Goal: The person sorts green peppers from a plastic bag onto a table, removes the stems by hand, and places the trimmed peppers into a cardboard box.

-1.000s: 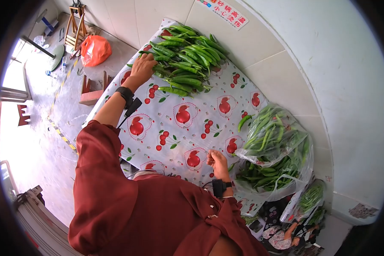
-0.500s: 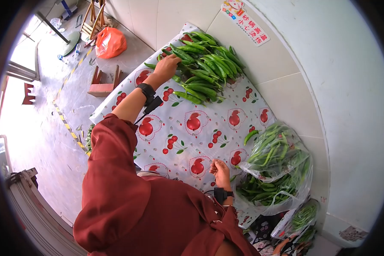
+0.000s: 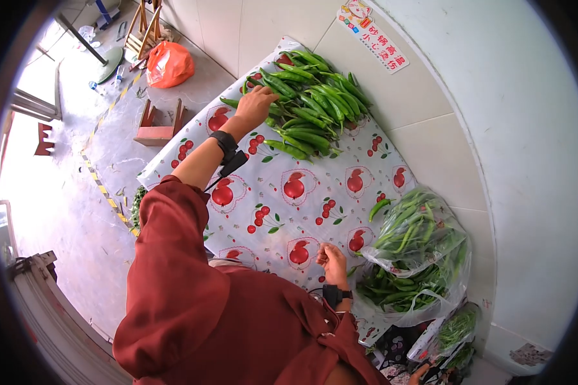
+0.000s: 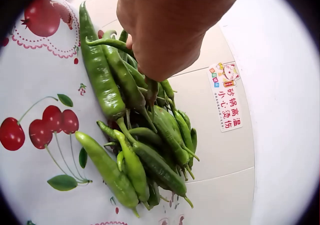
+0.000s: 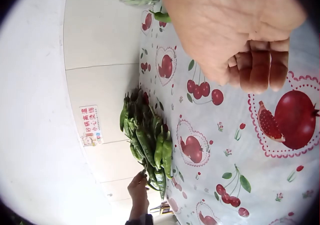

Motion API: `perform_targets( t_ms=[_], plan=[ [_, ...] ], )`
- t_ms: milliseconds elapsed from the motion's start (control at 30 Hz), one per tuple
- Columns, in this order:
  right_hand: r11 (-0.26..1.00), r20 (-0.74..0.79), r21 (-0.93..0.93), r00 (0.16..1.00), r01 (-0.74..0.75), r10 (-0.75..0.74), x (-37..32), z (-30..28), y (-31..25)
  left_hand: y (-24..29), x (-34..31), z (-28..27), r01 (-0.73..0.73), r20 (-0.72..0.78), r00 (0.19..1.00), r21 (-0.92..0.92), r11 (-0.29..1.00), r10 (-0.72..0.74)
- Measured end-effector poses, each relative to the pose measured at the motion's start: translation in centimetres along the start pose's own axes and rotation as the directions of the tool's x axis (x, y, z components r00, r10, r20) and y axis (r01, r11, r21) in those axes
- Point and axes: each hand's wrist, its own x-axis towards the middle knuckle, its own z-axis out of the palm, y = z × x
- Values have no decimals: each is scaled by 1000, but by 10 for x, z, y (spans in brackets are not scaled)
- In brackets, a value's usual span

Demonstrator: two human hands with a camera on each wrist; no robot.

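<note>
Long green chili peppers lie heaped at the far end of the table, over the fruit-print cloth. My left hand reaches into the heap's left side, its fingertips among the peppers. From the left wrist, the hand covers part of the pile, and a thin curved pepper runs up to a finger. The fingertips are mostly hidden, so I cannot tell whether they pinch a pepper. My right hand hovers over the near part of the cloth, fingers loosely curled and holding nothing.
Clear plastic bags full of green peppers stand at the right, with a single pepper beside them. A tiled wall bounds the table's far right side. On the floor at left are an orange bag and a low wooden stool.
The head view has shifted, so the table appears further right and lower. My left hand stays at the heap's left side, its wrist turned slightly. The right hand keeps its place over the cloth.
</note>
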Motion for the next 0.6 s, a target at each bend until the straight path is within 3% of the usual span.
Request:
perform_targets(
  t_ms=[167,333,367,400,467,500,533,567,600],
  plan=[
    [1000,-29,9,1000,-4,4,-4,0,-1,0,-1,14,101,33,995,-75,992,-99],
    [998,-69,47,997,34,-31,-3,1,4,-10,-4,26,39,-63,997,-207,978,-53],
    [1000,-38,23,999,18,-17,-2,3,5,-4,-7,19,81,-48,994,-218,972,-94],
    [1000,-30,8,1000,9,-9,-4,1,4,-2,-10,14,52,-49,997,-152,987,-60],
    [1000,-64,-6,998,7,-8,-8,7,-2,-6,-18,18,51,-39,997,-189,981,-60],
    [1000,-66,7,998,18,-18,-5,6,3,-17,-25,27,-2,-111,994,-174,985,-18],
    [999,-58,20,998,26,-25,-2,3,8,-13,-33,24,85,-47,992,-460,884,-120],
    [995,-130,85,990,62,-50,-3,2,10,1,-41,11,-31,-118,993,-265,964,0],
    [997,-128,51,991,56,-49,-2,3,12,9,-50,8,-24,-87,996,-341,940,-6]
  ],
)
